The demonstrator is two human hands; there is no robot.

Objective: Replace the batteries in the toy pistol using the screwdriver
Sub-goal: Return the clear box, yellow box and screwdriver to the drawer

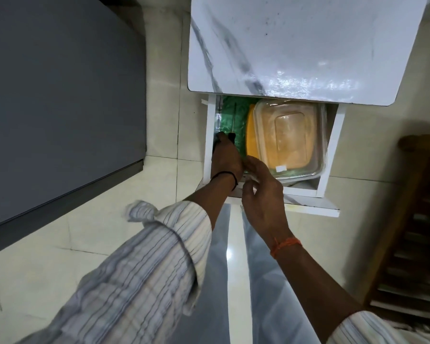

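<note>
The left hand reaches into the open white drawer, fingers curled round a dark-handled, thin-shafted screwdriver lying at its left side, evidently fetching it. The right hand hovers near the drawer front, fingers loosely bent, empty. No toy pistol is visible.

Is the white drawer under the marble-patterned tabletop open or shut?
Open: the white drawer is pulled out, exposing a clear lidded container inside.

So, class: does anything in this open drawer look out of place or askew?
Yes. The clear glass container sits tilted, one side propped on a yellow lid, so it is not flat in the drawer. The left hand grips a dark tool there; nothing looks spilled or broken.
</note>
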